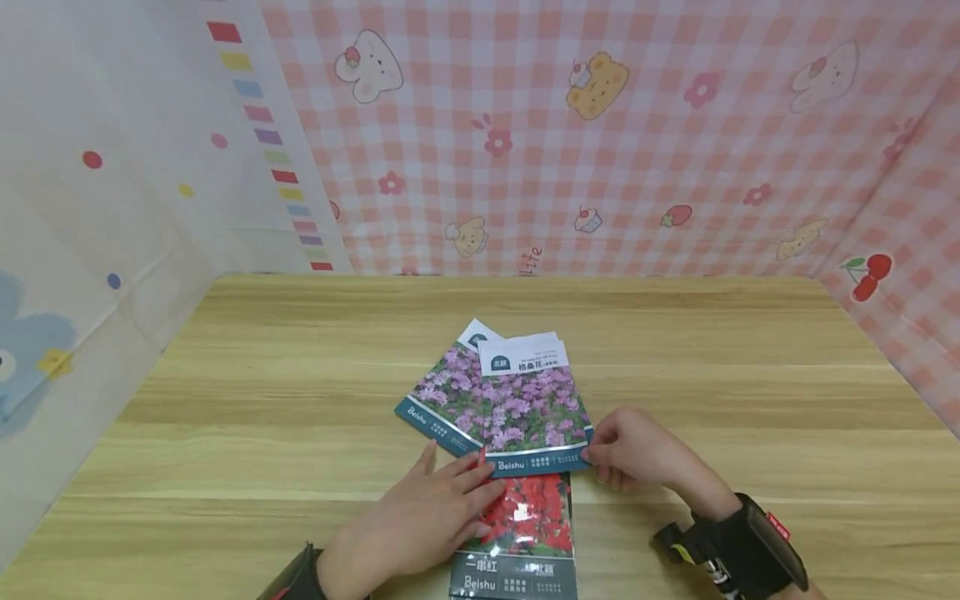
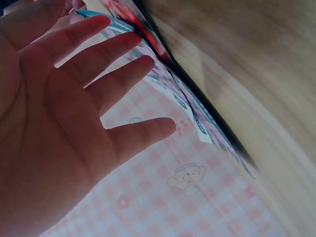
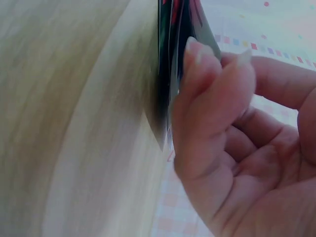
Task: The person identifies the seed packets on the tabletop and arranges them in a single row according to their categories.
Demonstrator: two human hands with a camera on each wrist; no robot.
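Note:
Three seed packets lie overlapped on the wooden table [image 1: 285, 392]. Two show purple flowers: the upper packet [image 1: 534, 407] partly covers the one beneath it [image 1: 444, 393]. A red-flower packet [image 1: 534, 527] lies nearest me, tucked under the upper purple one. My left hand [image 1: 457, 490] rests flat on the red packet's left side, fingers straight; in the left wrist view the fingers [image 2: 106, 54] spread against the packet stack [image 2: 197, 118]. My right hand [image 1: 602, 457] pinches the lower right corner of the upper purple packet; the right wrist view shows a finger [image 3: 202, 69] and thumb curled on the packet edge [image 3: 170, 34].
Pink checked cloth with cartoon animals [image 1: 600, 133] walls the back and right; a white dotted cloth [image 1: 112, 208] hangs at the left. A black wrist mount [image 1: 742, 550] sits on my right wrist. Bare wood surrounds the packets.

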